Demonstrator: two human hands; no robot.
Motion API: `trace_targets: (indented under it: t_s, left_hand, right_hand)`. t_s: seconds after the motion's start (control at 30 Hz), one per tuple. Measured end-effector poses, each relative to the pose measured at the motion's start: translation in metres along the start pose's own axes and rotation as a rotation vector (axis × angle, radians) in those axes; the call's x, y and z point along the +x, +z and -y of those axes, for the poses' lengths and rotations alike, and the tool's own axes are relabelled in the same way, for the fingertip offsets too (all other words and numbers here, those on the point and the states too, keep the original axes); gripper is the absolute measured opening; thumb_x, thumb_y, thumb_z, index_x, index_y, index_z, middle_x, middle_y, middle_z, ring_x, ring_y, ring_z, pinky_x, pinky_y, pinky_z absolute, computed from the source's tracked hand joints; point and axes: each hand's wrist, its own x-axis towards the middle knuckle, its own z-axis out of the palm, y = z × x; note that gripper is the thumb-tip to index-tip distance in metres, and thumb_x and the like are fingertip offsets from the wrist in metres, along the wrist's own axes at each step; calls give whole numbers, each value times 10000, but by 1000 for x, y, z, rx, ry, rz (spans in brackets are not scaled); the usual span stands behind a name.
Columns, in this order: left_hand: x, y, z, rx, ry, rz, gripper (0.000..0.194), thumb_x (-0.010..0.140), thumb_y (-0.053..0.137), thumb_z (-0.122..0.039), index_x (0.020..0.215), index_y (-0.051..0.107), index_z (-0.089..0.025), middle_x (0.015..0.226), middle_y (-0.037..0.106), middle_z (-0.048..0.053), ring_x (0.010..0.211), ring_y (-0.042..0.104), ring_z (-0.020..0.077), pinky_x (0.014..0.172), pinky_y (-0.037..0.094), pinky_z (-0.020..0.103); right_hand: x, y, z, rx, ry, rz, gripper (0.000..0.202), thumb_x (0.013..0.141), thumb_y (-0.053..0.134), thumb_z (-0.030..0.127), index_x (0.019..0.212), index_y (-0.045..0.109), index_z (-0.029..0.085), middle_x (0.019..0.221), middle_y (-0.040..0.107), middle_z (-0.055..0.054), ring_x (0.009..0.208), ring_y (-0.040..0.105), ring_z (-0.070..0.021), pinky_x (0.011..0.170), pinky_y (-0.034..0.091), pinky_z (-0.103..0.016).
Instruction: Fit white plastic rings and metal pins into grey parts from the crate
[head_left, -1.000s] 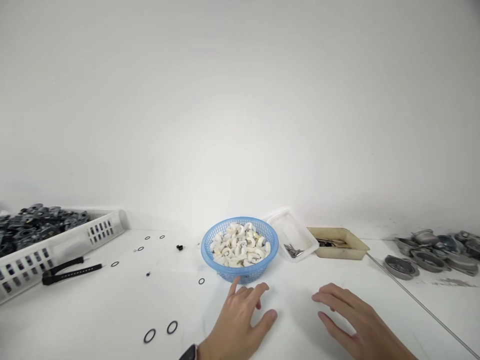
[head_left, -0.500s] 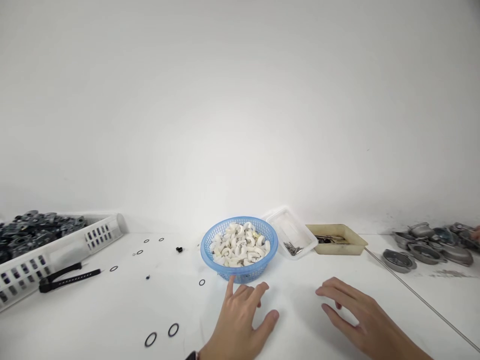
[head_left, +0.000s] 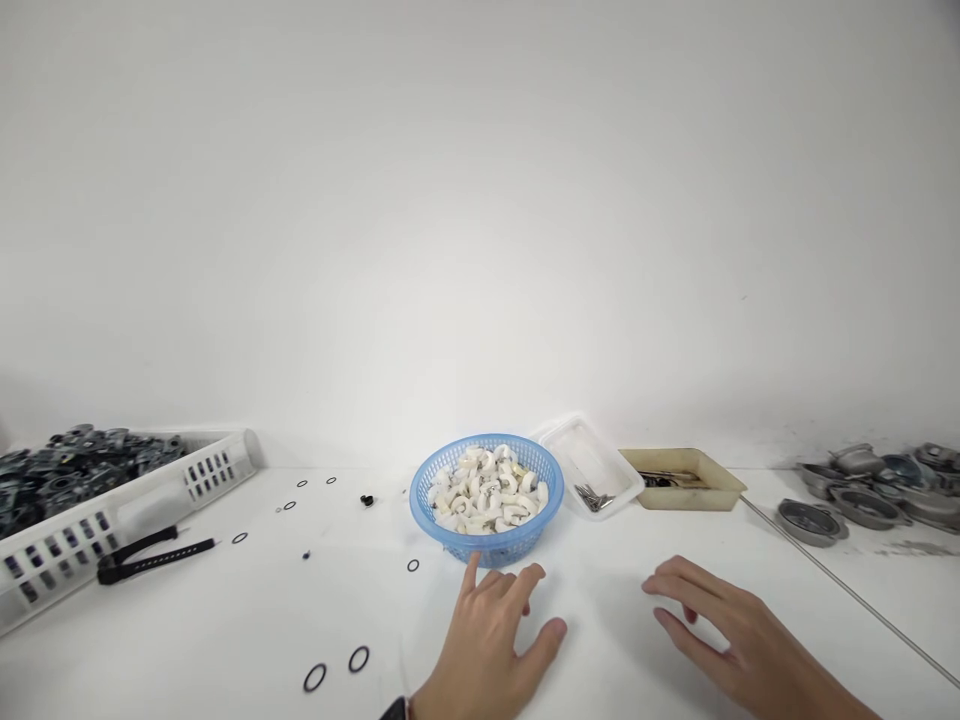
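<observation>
My left hand (head_left: pixel 491 635) is over the white table in front of a blue plastic basket (head_left: pixel 431 515), fingers spread and holding nothing. Its little finger reaches up close to the basket's near rim; I cannot tell whether it touches. Curved white pieces (head_left: pixel 491 490) fill the basket. To the right, my right hand (head_left: pixel 720 620) hovers with thumb and fingers apart and nothing between them. Behind the hands, a clear white tray (head_left: pixel 585 455) holds small metal pieces (head_left: pixel 594 497), beside a yellowish tray (head_left: pixel 705 485) with thin dark items inside.
A white slotted crate (head_left: pixel 150 505) of dark parts stands at left, a black watch strap (head_left: pixel 150 560) before it. Black rings (head_left: pixel 315 678) lie scattered on the table (head_left: pixel 225 640). At right are grey metal housings (head_left: pixel 810 522) and a thin rod (head_left: pixel 847 590).
The whole scene has shifted slightly rightward in view, hands included. Both hands keep nearly the same pose, and nothing has been picked up.
</observation>
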Motion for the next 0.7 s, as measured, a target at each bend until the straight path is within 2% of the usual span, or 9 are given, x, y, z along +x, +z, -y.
trace_targets:
  t_s: [0.17, 0.37, 0.7]
  left_hand:
    - [-1, 1, -2, 1, -5, -15, 280, 967, 615, -308, 1238, 569, -254, 875, 722, 17, 908, 731, 258, 1153, 292, 744]
    - [-1, 1, -3, 41, -13, -77, 252, 945, 630, -317, 1187, 587, -262, 831, 712, 6, 876, 729, 265, 1131, 285, 781]
    - [-2, -2, -3, 44, 11, -119, 294, 955, 621, -313, 1239, 552, -280, 854, 699, 0, 906, 723, 263, 1135, 263, 788]
  right_hand:
    - [-2, -1, 0, 6, -1, 34, 179, 1037, 498, 296, 1134, 649, 304, 1022, 693, -23, 695, 671, -151, 627, 553, -261]
    - [-3, -5, 4, -29, 7, -3, 183, 1021, 526, 318, 1127, 674, 313, 1038, 716, -35, 757, 709, -180, 615, 561, -256]
    - [0, -4, 10, 1, -30, 41, 184, 1025, 505, 267, 1102, 670, 296, 1005, 705, -30, 698, 684, -147, 605, 553, -235]
